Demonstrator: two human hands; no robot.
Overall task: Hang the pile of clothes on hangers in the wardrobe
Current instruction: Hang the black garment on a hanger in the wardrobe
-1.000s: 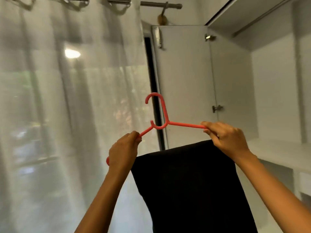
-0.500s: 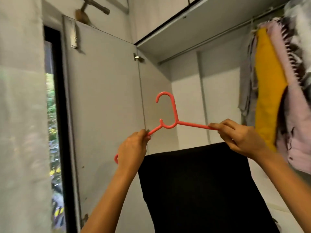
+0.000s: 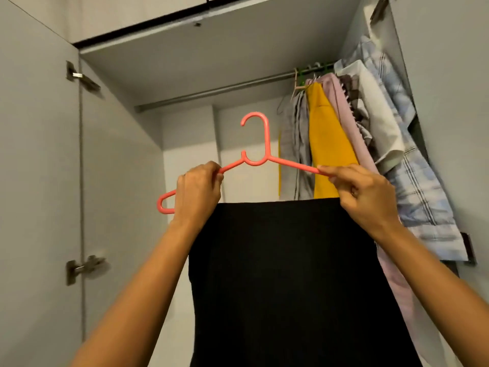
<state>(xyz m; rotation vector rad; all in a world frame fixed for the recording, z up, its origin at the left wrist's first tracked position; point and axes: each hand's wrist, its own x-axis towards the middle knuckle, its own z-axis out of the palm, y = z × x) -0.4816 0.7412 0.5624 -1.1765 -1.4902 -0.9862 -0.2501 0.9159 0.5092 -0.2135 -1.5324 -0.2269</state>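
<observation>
At far left, the wardrobe door (image 3: 39, 181) stands open. L hand (image 3: 197, 193) is curled tight round the left arm of the coral hanger (image 3: 255, 161). The black garment (image 3: 277, 274) hangs from it btwn both forearms, prob. draped over the lower bar. R hand (image 3: 362, 197) pinches the right arm w/ thumb & fingertips. The hook points up, below the rail (image 3: 211, 92), not yet on it. Risks: a tilt during the lift could slide the fabric off. Drifting right could snag the hung clothes (image 3: 328, 144).
</observation>
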